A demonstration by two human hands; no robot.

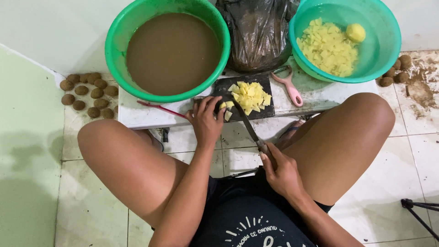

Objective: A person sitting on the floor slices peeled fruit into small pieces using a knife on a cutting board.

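Head view looks down between our bent knees to a low white table (137, 116). Nearest us, our right hand (284, 171) is curled shut around the handle of a knife (249, 128), wrist bent, the blade slanting up and left onto the black board (265, 112). Our left hand (206, 120) reaches forward, palm down, fingers arched and pinching a small potato piece (225, 106) at the board's near left corner; the blade tip lies just beside those fingertips. One cut bit sits at the table's near edge. A pile of yellow cubes (251, 95) fills the board's middle, leaving bare board only along the right and near sides. A pink peeler (289, 84) lies just right of the board, near the table's front edge.

Farther on, a green basin (119, 27) of brown water crowds the board's left, and a teal basin (388, 36) holding cubes and one peeled potato (355, 32) stands to the right, with a dark bag (258, 32) between them. Muddy potatoes (89, 93) lie on the floor tiles left of the table, more to the right. Open tile shows beside each knee.
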